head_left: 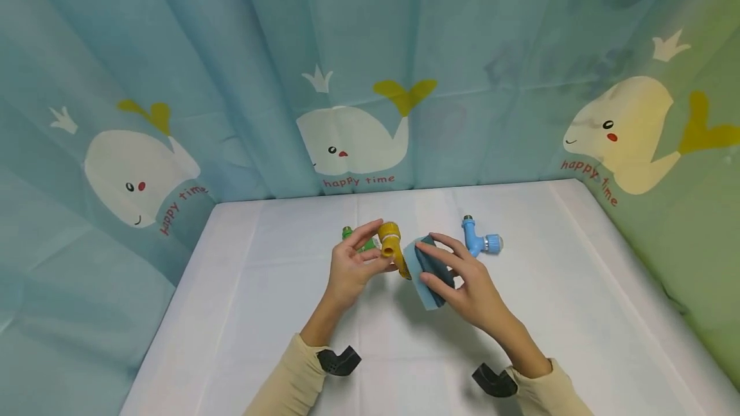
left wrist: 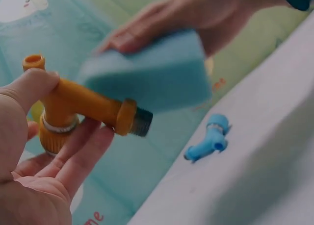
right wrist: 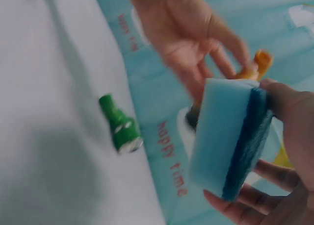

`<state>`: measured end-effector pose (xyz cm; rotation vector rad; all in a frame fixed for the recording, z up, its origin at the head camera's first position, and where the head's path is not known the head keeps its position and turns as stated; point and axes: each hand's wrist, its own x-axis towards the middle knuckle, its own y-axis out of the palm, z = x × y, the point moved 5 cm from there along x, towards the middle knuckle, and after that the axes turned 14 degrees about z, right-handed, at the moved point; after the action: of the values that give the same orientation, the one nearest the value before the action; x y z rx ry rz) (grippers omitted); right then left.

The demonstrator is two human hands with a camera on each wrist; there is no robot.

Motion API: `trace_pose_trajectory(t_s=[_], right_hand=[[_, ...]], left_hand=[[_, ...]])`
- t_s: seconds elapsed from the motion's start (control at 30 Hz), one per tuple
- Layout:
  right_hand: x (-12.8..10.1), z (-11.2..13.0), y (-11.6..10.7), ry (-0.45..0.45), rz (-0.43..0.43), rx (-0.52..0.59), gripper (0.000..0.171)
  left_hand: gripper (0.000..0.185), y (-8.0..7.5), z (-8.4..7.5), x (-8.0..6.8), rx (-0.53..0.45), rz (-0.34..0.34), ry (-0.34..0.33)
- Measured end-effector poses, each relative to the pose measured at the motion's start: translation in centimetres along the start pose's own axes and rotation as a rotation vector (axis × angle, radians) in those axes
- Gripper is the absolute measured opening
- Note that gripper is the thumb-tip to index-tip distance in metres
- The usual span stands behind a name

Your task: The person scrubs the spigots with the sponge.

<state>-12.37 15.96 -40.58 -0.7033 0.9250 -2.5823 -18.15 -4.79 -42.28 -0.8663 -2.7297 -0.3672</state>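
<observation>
My left hand (head_left: 352,262) pinches a yellow plastic tap (head_left: 393,246) between thumb and fingers, above the white table (head_left: 277,313). In the left wrist view the yellow tap (left wrist: 83,110) points its threaded end right. Held against the tap is a blue sponge (head_left: 428,271) with a dark scouring side, gripped by my right hand (head_left: 462,278). The right wrist view shows the sponge (right wrist: 230,141) edge-on with the left hand (right wrist: 191,34) behind it.
A blue tap (head_left: 480,241) lies on the table right of the hands, also the blue tap (left wrist: 208,139) in the left wrist view. A green tap (right wrist: 120,124) lies behind my left hand. Whale-print curtains (head_left: 358,82) close in the table on three sides.
</observation>
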Motion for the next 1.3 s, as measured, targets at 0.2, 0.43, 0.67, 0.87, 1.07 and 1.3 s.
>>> trace_pose_trajectory(t_s=[0.2,0.43,0.67,0.87,1.07,1.3], right_hand=[[0.5,1.1,-0.2,-0.043,-0.039,0.044,0.058],[0.1,0.6,-0.7,-0.010,-0.062,0.058,0.057],[0.0,0.2,-0.6,0.016,-0.038,0.057,0.056],[-0.2,0.0,-0.4,0.039,-0.028,0.051,0.056],[-0.3,-0.1,-0.3,0.043,-0.018,0.052,0.055],[0.2,0.0,-0.4,0.037,-0.019,0.046,0.055]], left_hand=[[0.045,0.7,0.2,0.0,0.043,0.027,0.035],[0.040,1.1,0.4,-0.3,-0.015,0.060,0.003],[0.035,1.0,0.8,-0.2,0.029,0.055,-0.099],[0.038,0.7,1.7,-0.4,-0.081,0.032,-0.217],[0.043,0.5,2.5,-0.7,-0.143,0.006,-0.317],[0.059,0.1,2.6,-1.0,-0.044,-0.034,-0.337]])
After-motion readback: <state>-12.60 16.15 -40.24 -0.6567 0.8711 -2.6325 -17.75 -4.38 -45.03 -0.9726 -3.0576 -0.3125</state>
